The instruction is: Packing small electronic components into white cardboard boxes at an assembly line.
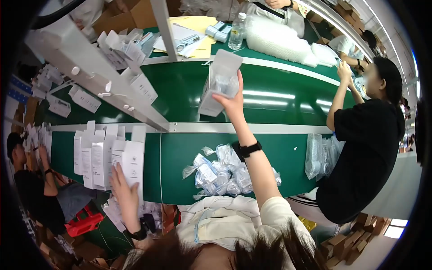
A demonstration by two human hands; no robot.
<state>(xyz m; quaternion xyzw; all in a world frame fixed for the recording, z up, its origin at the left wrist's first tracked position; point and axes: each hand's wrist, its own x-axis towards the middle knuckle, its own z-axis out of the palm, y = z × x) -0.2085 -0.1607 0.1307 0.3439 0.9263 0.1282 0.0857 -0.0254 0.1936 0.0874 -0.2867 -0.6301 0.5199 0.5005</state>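
Note:
My right hand point(232, 100), arm stretched out over the far green surface, grips a small white carton point(209, 100). The carton's top flap stands up, and clear plastic wrapping shows in its mouth. At the near left, my left hand point(125, 189) lies flat against the nearest of several upright white boxes point(100, 157), fingers extended and thumb apart. Between my arms, a heap of clear plastic bags point(220, 173) with small parts inside lies on the near green worktop point(173, 153).
A metal rail point(202, 128) divides the worktop from the farther green belt point(180, 96). A metal post point(103, 85) slants at left. Beyond stand a water bottle point(237, 31) and bubble wrap point(279, 42). A co-worker in black point(364, 148) sits at right beside bagged parts point(319, 155).

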